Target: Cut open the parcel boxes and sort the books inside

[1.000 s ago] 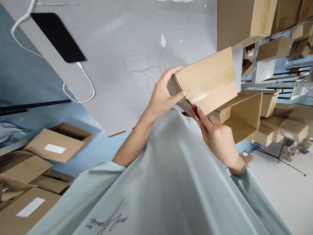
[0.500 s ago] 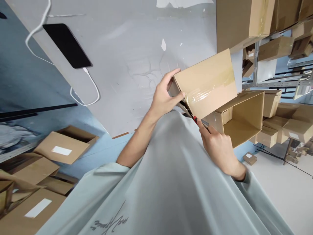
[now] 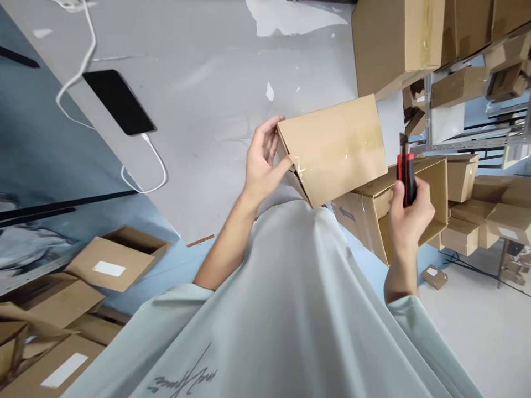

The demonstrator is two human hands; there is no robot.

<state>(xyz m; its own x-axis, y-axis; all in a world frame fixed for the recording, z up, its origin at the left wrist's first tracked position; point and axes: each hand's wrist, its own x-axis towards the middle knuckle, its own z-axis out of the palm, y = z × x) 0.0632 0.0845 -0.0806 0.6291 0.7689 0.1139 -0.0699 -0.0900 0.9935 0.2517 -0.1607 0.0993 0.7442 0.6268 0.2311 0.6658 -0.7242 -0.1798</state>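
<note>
A small cardboard box with clear tape along its top sits tilted at the near edge of the grey table. My left hand grips its left end, thumb on the near corner and fingers around the far corner. Along that end, the tape looks cut and a dark gap shows at the edge. To the right of the box, my right hand is closed around a red and black utility knife. Its blade points up and away, apart from the box.
A black phone on a white cable lies on the table's left part. A large carton stands at the table's far right. Below the table's right edge is an open carton. More cartons are piled at lower left.
My right hand has drawn the utility knife away from the box's left end, to the right, and turned it blade up. My left hand still holds the box.
</note>
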